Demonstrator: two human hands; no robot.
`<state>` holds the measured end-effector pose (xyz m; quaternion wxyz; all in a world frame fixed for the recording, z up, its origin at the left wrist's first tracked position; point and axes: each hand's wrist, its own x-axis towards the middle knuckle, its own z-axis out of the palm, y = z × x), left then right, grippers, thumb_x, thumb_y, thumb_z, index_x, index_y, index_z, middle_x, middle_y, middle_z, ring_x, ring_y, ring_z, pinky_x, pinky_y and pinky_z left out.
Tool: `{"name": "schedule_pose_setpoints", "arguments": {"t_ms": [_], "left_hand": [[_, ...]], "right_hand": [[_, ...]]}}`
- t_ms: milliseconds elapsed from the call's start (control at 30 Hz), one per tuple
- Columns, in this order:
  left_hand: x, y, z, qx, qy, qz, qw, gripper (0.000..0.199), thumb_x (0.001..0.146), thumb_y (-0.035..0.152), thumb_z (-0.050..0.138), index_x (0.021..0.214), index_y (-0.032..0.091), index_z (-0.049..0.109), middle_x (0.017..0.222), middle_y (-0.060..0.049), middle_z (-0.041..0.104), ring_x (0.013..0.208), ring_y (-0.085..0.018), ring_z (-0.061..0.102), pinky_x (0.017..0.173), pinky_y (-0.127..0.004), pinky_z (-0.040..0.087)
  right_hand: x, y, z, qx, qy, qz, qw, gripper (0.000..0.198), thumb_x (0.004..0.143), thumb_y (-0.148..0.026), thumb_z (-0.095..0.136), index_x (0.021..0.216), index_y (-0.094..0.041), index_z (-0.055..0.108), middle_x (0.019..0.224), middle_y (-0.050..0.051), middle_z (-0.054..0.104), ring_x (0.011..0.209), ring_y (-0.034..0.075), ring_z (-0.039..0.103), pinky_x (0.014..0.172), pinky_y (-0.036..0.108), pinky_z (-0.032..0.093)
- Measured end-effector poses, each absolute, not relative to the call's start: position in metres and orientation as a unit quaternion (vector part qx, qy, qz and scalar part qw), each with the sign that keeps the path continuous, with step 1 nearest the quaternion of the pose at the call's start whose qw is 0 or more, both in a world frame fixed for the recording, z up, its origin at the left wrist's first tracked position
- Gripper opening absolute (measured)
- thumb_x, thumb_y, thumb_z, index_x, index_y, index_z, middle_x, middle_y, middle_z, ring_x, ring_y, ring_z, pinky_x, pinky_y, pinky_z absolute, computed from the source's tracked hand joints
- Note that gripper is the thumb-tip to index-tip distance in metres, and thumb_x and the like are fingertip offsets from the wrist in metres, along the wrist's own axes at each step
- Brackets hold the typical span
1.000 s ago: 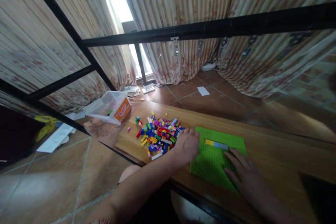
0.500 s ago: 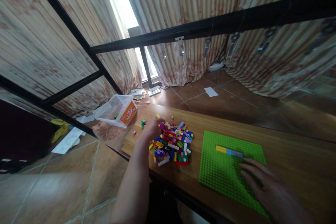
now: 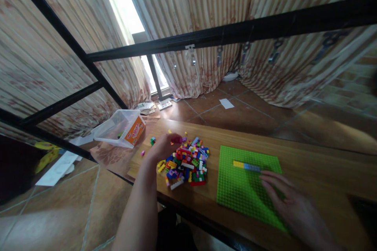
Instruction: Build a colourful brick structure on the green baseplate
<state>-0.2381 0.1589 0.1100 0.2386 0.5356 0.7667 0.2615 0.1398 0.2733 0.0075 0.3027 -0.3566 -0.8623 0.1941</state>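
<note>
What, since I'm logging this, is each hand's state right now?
Left hand: at the brick pile; whether it grips one cannot be told.
Right hand: open, over the green board.

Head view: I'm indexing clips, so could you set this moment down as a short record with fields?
Left hand: at the upper left edge of the brick pile, by purple bricks; whether it grips one is unclear
Right hand: over the right part of the baseplate, near the row's blue-grey end
Baseplate: green, studded, on the wooden table
Brick row: on the baseplate, yellow at its left end
Tub: see-through, orange label, left of the pile
Table: wooden, light brown
</note>
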Motion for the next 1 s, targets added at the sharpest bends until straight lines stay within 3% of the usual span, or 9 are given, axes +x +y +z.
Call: {"name": "schedule_pose_setpoints", "arguments": {"t_ms": [200,333,400,567,800,1000], "left_hand": [[-0.165,0.182,0.105,0.567,0.567,0.395,0.448,0.024,0.084,0.034,0.058,0.094,0.013,0.063,0.084,-0.004,0.063,0.076,-0.014,0.056,0.069,-0.024,0.043],[-0.097,0.193,0.088,0.609,0.55,0.381,0.426,0.016,0.084,0.026,0.058,0.094,0.015,0.065,0.089,-0.005,0.064,0.083,-0.016,0.057,0.075,-0.026,0.044],[-0.073,0.195,0.08,0.625,0.546,0.383,0.405,0.013,0.084,0.021,0.057,0.093,0.016,0.065,0.089,-0.004,0.063,0.085,-0.016,0.058,0.078,-0.026,0.044],[-0.049,0.195,0.067,0.621,0.554,0.408,0.375,0.013,0.082,0.02,0.059,0.094,0.017,0.064,0.089,-0.004,0.062,0.082,-0.015,0.059,0.077,-0.027,0.046],[-0.049,0.195,0.063,0.611,0.559,0.445,0.342,0.016,0.08,0.02,0.064,0.096,0.018,0.063,0.089,-0.004,0.063,0.084,-0.016,0.06,0.076,-0.026,0.047],[-0.052,0.195,0.064,0.605,0.532,0.455,0.378,0.018,0.08,0.022,0.066,0.097,0.017,0.063,0.086,-0.003,0.065,0.081,-0.015,0.059,0.075,-0.026,0.046]], "right_hand": [[0.125,0.254,0.04,-0.409,-0.769,0.369,0.325,0.027,0.086,-0.044,0.055,0.103,-0.026,0.066,0.105,0.004,0.07,0.095,0.021,0.066,0.084,0.037,0.053],[0.117,0.251,0.05,-0.378,-0.686,0.532,0.324,0.039,0.081,-0.043,0.063,0.115,-0.025,0.06,0.106,0.005,0.068,0.075,0.016,0.065,0.066,0.03,0.054],[0.117,0.253,0.048,-0.357,-0.665,0.574,0.317,0.044,0.077,-0.041,0.068,0.117,-0.025,0.059,0.106,0.005,0.067,0.077,0.015,0.064,0.068,0.03,0.053],[0.12,0.254,0.042,-0.332,-0.657,0.599,0.315,0.03,0.079,-0.037,0.069,0.105,-0.025,0.065,0.102,0.002,0.069,0.093,0.018,0.063,0.086,0.034,0.049],[0.124,0.256,0.044,-0.321,-0.649,0.62,0.303,0.021,0.079,-0.036,0.069,0.096,-0.023,0.067,0.09,0.0,0.069,0.085,0.016,0.063,0.081,0.031,0.049],[0.126,0.257,0.046,-0.323,-0.679,0.574,0.324,0.019,0.077,-0.035,0.071,0.093,-0.024,0.07,0.091,0.002,0.069,0.088,0.017,0.063,0.082,0.032,0.048]]}}
